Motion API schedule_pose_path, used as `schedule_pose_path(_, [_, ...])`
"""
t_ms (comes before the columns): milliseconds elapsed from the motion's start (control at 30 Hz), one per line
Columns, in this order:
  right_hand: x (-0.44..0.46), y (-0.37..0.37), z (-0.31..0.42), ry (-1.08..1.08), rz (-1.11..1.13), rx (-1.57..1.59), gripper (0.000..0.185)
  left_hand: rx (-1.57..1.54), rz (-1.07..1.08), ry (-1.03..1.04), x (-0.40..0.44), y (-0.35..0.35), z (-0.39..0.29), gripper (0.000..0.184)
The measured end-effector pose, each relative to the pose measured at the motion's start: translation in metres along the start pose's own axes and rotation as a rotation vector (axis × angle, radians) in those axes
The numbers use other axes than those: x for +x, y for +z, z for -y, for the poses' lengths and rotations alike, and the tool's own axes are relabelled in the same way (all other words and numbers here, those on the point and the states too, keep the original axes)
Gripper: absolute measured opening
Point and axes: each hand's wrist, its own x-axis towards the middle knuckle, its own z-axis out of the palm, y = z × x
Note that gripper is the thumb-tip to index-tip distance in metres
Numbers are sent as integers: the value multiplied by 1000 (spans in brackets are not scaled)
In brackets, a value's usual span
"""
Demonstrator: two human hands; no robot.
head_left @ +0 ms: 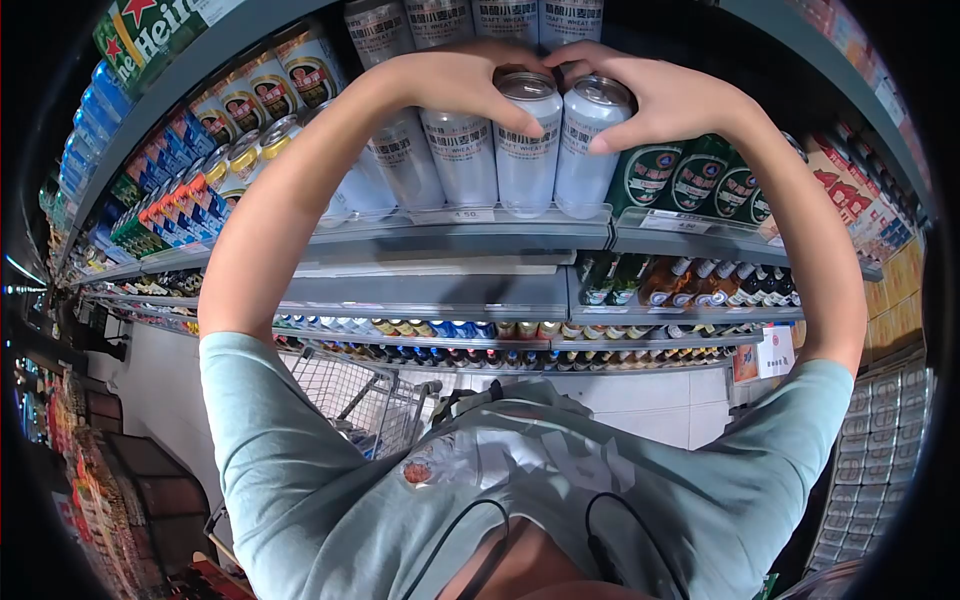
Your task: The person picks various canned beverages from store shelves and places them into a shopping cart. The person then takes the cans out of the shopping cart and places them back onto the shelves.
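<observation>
On the upper shelf stand white-and-silver craft wheat beer cans in rows. My left hand (pixel 472 83) curves round a beer can (pixel 528 165) at the shelf front, its thumb on the can's upper side and its fingers reaching behind the top. My right hand (pixel 675 98) curves in the same way round the neighbouring beer can (pixel 583 165), thumb on its front, fingers partly hidden behind. These two cans stand upright side by side at the shelf lip. Another wheat beer can (pixel 462 165) stands just left of them, and more are stacked behind.
Green beer cans (pixel 697 180) stand to the right, gold-and-black cans (pixel 305 65) to the left. A clear lip with a price tag (pixel 466 215) edges the shelf. Lower shelves hold bottles (pixel 665 285). A wire shopping cart (pixel 345 395) stands below, to the left.
</observation>
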Motion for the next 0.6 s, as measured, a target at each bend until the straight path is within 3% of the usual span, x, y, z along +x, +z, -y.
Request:
schedule_pose_path(67, [-1,4,5,80,-105,-257,80,69,-4,24,-2,0,3,78])
schedule_pose_path(167, [2,-4,22,287,27,-291,74,156,-51,-21,-12,2,-4,77])
schedule_pose_path(300, [1,-14,23,166,132,-91,75,184,-225,43,-37,-1,-7,71])
schedule_pose_path(333, [2,-11,20,162,112,-87,82,177,-313,86,-50,0,-20,57])
schedule_pose_path(367, [3,-11,16,121,123,-40,82,126,-243,-46,-63,-14,-39,59])
schedule_pose_path(467, [7,-15,5,31,185,24,86,261,-341,141,-94,-12,-32,53])
schedule_pose_path(567, [12,-19,-1,50,240,59,95,343,-442,165,-135,-10,-25,52])
schedule_pose_path(600, [14,-20,-4,80,250,49,96,392,-435,60,-153,-12,-35,53])
